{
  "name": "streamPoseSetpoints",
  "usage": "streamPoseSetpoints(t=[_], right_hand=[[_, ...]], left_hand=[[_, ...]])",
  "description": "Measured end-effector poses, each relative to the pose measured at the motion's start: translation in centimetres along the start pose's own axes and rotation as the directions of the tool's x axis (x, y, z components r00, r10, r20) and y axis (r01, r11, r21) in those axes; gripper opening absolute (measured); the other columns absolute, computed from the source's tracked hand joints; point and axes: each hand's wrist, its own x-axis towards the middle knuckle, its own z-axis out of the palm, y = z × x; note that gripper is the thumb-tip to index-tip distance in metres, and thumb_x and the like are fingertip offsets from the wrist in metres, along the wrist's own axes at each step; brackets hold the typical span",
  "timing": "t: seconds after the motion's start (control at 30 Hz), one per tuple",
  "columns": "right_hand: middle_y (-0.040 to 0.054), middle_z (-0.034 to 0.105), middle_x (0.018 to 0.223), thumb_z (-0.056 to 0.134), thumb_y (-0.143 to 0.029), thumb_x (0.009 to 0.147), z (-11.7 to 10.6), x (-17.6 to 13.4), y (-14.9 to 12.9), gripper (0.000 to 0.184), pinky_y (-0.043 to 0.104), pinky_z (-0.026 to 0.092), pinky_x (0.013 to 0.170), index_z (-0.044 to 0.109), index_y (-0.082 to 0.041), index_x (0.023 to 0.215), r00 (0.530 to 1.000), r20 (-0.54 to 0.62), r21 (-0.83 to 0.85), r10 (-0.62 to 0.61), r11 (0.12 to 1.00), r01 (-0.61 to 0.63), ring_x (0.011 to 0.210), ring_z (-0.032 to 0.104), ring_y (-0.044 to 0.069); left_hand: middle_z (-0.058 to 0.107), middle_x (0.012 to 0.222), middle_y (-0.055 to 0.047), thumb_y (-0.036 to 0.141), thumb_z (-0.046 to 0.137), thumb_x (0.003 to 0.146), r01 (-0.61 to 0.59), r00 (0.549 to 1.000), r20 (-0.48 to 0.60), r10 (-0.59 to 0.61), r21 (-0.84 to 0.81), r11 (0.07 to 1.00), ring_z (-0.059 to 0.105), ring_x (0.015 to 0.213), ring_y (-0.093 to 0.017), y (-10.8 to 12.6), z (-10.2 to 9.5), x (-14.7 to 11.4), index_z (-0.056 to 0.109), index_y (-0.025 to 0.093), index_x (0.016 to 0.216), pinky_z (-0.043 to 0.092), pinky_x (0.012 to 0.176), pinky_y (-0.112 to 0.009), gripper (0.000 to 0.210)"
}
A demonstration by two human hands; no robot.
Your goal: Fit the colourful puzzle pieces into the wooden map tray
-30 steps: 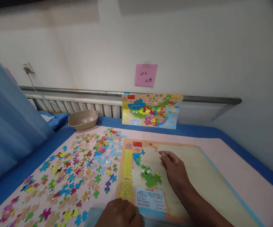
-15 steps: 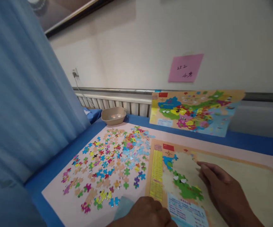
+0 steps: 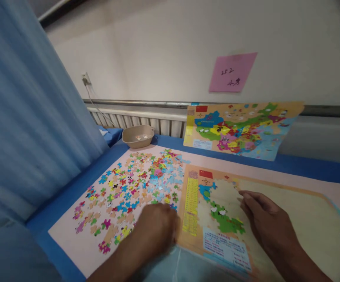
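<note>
A puzzle board [image 3: 305, 219] with an orange frame lies on the pink mat; a few blue and green pieces [image 3: 225, 221] are fitted near its left side. My right hand [image 3: 266, 223] rests flat on the board, fingertips beside those fitted pieces, holding nothing that I can see. My left hand [image 3: 155, 231] hovers low over the near edge of the loose puzzle pieces [image 3: 134, 188], which are spread in many colours left of the board. Its fingers curl downward and hide whatever lies under them.
A finished map picture [image 3: 240, 131] leans against the wall rail at the back. A beige bowl [image 3: 138, 136] with a few pieces stands at the back left. A pink note [image 3: 231, 73] sticks to the wall. A blue curtain [image 3: 25, 129] hangs close on the left.
My left hand has moved from the board's near edge forward and left onto the loose pieces. The view swung left. My right hand stays on the board.
</note>
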Motion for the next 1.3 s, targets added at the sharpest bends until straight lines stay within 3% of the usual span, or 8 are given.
streamPoseSetpoints(t=[0.07, 0.17, 0.33, 0.53, 0.87, 1.1, 1.3], right_hand=[[0.0102, 0.076, 0.1, 0.074, -0.059, 0.072, 0.1, 0.0, -0.1, 0.042, 0.035, 0.061, 0.073, 0.078, -0.022, 0.093, 0.999, 0.012, 0.035, 0.049, 0.998, -0.05, 0.087, 0.071, 0.026], [0.0088, 0.075, 0.099, 0.075, -0.059, 0.07, 0.2, 0.0, -0.2, 0.044, 0.036, 0.061, 0.078, 0.077, -0.022, 0.094, 0.996, 0.026, 0.071, 0.083, 0.994, -0.085, 0.09, 0.07, 0.026], [0.0082, 0.074, 0.094, 0.076, -0.057, 0.069, 0.2, -0.1, -0.5, 0.04, 0.037, 0.06, 0.077, 0.077, -0.023, 0.092, 0.994, 0.025, 0.096, 0.102, 0.99, -0.104, 0.088, 0.069, 0.026], [0.0072, 0.074, 0.092, 0.077, -0.056, 0.068, 0.2, -0.2, -0.7, 0.038, 0.039, 0.059, 0.079, 0.077, -0.025, 0.09, 0.993, 0.022, 0.102, 0.118, 0.988, -0.12, 0.086, 0.068, 0.026], [0.0082, 0.074, 0.091, 0.074, -0.057, 0.077, 0.0, -0.2, -0.1, 0.041, 0.036, 0.056, 0.073, 0.077, -0.022, 0.096, 0.999, 0.049, 0.041, 0.019, 0.999, -0.021, 0.084, 0.068, 0.025], [0.0061, 0.071, 0.086, 0.067, -0.058, 0.085, -0.1, 0.1, 1.1, 0.041, 0.035, 0.05, 0.074, 0.075, -0.02, 0.097, 0.995, 0.075, 0.009, -0.064, 0.998, 0.064, 0.081, 0.062, 0.023], [0.006, 0.07, 0.084, 0.065, -0.057, 0.087, -0.2, -0.3, 0.3, 0.039, 0.034, 0.049, 0.07, 0.075, -0.02, 0.095, 0.993, 0.075, -0.001, -0.09, 0.996, 0.09, 0.081, 0.062, 0.024]], left_hand=[[0.074, 0.093, -0.012, 0.016, 0.049, 0.097, 0.146, 0.989, -0.02, -0.145, 0.009, 0.989, 0.069, 0.082, -0.024, -2.0, -1.1, 0.3, 0.069, 0.017, 0.09, 0.046, 0.068, -0.034, 0.022], [0.075, 0.092, -0.01, 0.016, 0.047, 0.094, 0.214, 0.977, -0.017, -0.214, -0.01, 0.977, 0.07, 0.085, -0.024, -3.6, -2.0, 0.3, 0.069, 0.018, 0.085, 0.042, 0.068, -0.032, 0.024], [0.072, 0.084, -0.002, 0.018, 0.057, 0.086, 0.152, 0.988, 0.028, -0.151, -0.065, 0.986, 0.067, 0.082, -0.019, -2.6, -1.7, 0.2, 0.062, 0.021, 0.075, 0.034, 0.066, -0.03, 0.012], [0.07, 0.084, -0.003, 0.016, 0.057, 0.078, 0.135, 0.99, 0.056, -0.131, -0.082, 0.987, 0.066, 0.081, -0.02, -1.9, -1.3, 0.5, 0.06, 0.021, 0.078, 0.03, 0.065, -0.031, 0.006], [0.071, 0.096, -0.004, 0.016, 0.058, 0.081, 0.142, 0.989, 0.06, -0.137, -0.101, 0.985, 0.064, 0.09, -0.021, -1.8, -1.0, 0.6, 0.063, 0.022, 0.09, 0.034, 0.071, -0.031, 0.012], [0.071, 0.09, -0.003, 0.018, 0.055, 0.089, 0.181, 0.983, 0.06, -0.172, -0.207, 0.961, 0.061, 0.082, -0.021, -1.6, 0.7, 0.8, 0.061, 0.023, 0.09, 0.028, 0.068, -0.031, 0.008], [0.066, 0.079, 0.001, 0.019, 0.05, 0.092, 0.182, 0.982, 0.018, -0.186, -0.324, 0.928, 0.056, 0.073, -0.017, -1.8, 1.0, 0.9, 0.057, 0.022, 0.084, 0.028, 0.066, -0.029, 0.011]])
